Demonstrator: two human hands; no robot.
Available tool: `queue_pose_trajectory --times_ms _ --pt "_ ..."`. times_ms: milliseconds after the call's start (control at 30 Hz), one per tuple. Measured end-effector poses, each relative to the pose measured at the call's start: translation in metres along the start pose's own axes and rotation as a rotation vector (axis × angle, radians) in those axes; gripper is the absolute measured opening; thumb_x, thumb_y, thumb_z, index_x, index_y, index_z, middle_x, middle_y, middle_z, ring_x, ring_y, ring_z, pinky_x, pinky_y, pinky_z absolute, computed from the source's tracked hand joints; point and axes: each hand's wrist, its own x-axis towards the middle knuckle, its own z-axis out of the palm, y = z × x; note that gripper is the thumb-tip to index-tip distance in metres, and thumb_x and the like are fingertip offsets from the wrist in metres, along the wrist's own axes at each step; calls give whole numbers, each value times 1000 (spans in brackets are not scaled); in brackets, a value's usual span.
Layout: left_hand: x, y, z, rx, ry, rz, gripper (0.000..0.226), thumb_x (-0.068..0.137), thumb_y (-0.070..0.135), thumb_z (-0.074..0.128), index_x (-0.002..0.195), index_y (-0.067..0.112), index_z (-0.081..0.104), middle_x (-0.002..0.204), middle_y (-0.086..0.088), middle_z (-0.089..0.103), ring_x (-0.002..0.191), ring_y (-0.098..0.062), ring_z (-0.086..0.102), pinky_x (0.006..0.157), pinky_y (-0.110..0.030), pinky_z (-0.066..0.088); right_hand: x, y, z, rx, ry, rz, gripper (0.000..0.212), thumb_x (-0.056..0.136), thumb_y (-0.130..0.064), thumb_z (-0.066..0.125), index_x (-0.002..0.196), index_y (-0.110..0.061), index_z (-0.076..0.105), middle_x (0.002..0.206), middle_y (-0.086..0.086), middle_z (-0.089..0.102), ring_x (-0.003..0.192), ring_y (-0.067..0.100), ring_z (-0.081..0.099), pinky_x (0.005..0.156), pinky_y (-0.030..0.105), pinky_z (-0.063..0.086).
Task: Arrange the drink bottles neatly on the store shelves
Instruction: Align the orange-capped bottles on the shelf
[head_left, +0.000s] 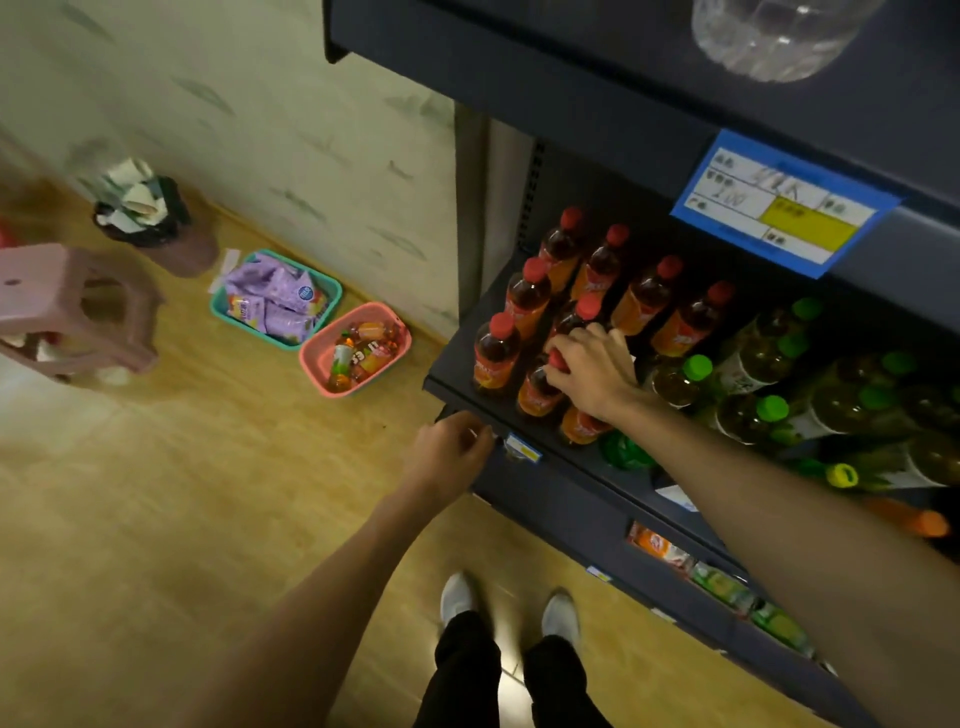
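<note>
Wood-look floor; pale patterned wall — pink stool

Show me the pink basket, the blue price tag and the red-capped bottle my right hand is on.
pink basket (310, 357): head view, left rim.
blue price tag (808, 227): head view, yellow panel.
red-capped bottle (535, 396): head view, orange label below the right hand (592, 369).

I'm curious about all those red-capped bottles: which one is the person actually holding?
The front-row one second from the shelf's left end: the right hand grips its cap. The other red-capped bottles stand untouched.
</note>
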Motion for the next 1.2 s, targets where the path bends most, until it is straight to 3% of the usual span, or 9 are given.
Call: queue_pose_trajectory --times_ms 433,567,633,733,933,1200 --pt "23 19 4 38 -55 29 16 95 28 51 92 18 63 78 5 61 68 -9 56 55 -17 35 -6 14 -10 102 4 45 46 90 -55 49 124 -23 54 116 4 63 114 27 51 94 40 32" --pt "23 24 12 8 -50 37 16 94 27 53 92 16 64 77 3 60 68 -12 54 56 -22 35 -12 46 -25 228 210 119 30 94 -37 53 109 -12 62 103 9 64 99 29 59 83 38 45" --pt "22 25 15 9 -52 38 16 94 28 52 93 17 64 75 5 59 65 -9 52 53 -18 32 -10 63 -27 261 226 216 22 93 -26 56 106 -9 61 106 12 62 97 30 60 78 39 51" --pt "18 24 19 -1 -43 36 16 93 29 52 93 19 64 74 8 57 63 -4 49 53 -15 31 0 83 -20 217 98 328 22 89 -21 61 106 -8 62 112 16 60 101 33 60 83 40 52" --pt "13 16 16 -35 17 30 18 93 30 52 88 16 63 77 1 63 69 -15 57 60 -30 46 25 88 8 178 -208 386 27 87 -27 67 95 -2 64 107 19 64 99 36 61 83 39 54" --pt "11 25 15 -68 102 58 15 93 29 52 79 28 53 69 8 55 66 -13 54 57 -26 40 40 85 42 222 -265 401 36 92 -29 61 102 5 62 117 25 56 108 41 56 88 37 49"
